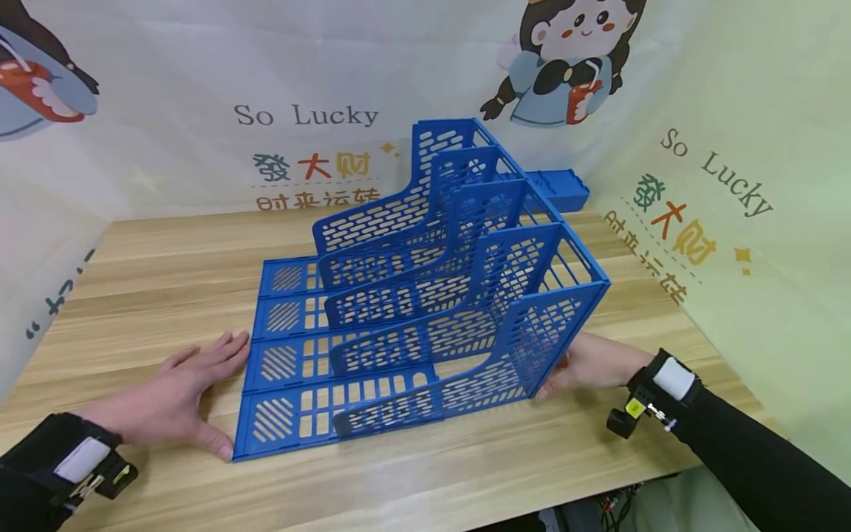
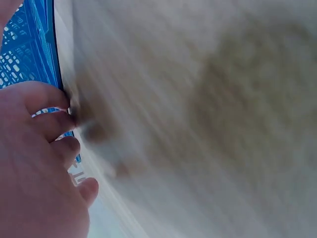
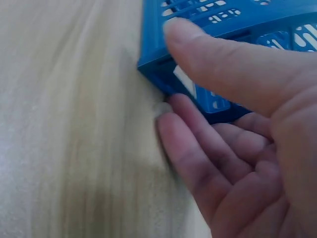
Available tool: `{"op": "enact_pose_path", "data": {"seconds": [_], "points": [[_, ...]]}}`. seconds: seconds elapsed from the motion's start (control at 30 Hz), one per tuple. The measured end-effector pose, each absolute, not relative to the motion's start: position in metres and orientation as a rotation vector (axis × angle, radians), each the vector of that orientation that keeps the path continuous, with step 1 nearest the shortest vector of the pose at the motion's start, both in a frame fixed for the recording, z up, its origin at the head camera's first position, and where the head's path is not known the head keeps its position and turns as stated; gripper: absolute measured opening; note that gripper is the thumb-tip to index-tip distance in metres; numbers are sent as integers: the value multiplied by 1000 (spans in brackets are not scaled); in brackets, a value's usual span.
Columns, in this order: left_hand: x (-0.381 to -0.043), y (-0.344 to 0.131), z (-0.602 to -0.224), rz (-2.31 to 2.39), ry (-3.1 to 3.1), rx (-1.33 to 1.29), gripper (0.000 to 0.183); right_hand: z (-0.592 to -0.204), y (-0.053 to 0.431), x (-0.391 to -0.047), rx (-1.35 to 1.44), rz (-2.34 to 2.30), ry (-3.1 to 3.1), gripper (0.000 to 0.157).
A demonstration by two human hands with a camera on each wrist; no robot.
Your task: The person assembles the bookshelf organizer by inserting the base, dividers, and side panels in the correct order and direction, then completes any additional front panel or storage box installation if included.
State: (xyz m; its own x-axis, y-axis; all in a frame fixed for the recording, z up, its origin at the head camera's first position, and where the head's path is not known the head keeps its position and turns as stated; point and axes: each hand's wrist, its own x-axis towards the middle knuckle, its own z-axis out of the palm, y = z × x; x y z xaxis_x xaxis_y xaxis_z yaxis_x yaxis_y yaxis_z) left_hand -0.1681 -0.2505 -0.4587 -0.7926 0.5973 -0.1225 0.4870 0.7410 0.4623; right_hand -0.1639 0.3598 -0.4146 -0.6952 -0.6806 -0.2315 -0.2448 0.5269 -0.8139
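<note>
A blue plastic file rack (image 1: 399, 377), with slotted upright dividers and several joined base panels, stands on the wooden table in the head view. My left hand (image 1: 193, 388) lies at the left edge of its base, fingers spread and their tips against that edge, thumb at the near corner. At the rack's lower right corner, my right hand (image 1: 585, 362) grips it. In the right wrist view the thumb (image 3: 223, 62) presses the slotted panel while the fingers (image 3: 193, 158) reach under the bottom edge. The left wrist view shows the left hand (image 2: 39, 153) beside the rack (image 2: 29, 44).
Behind the rack's tall end lies another blue plastic piece (image 1: 558, 191), partly hidden. Printed cloth (image 1: 299, 66) hangs behind the wooden table (image 1: 166, 273) and along its sides. Below the front edge, cables (image 1: 614, 510) show at the lower right.
</note>
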Motion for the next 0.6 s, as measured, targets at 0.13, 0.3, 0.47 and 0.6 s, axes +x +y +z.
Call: {"op": "enact_pose_path", "data": {"seconds": [0.13, 0.3, 0.47, 0.6], "points": [[-171, -245, -455, 514, 2743, 897, 151, -413, 357, -163, -723, -1074, 2315, 85], [-176, -239, -449, 447, 2781, 941, 154, -412, 354, -157, -704, -1085, 2335, 85], [-179, -238, -446, 479, 2764, 933, 155, -414, 341, -152, -707, -1144, 2315, 83], [-179, -239, -445, 512, 2753, 934, 153, -416, 327, -151, -717, -1146, 2321, 74]]}}
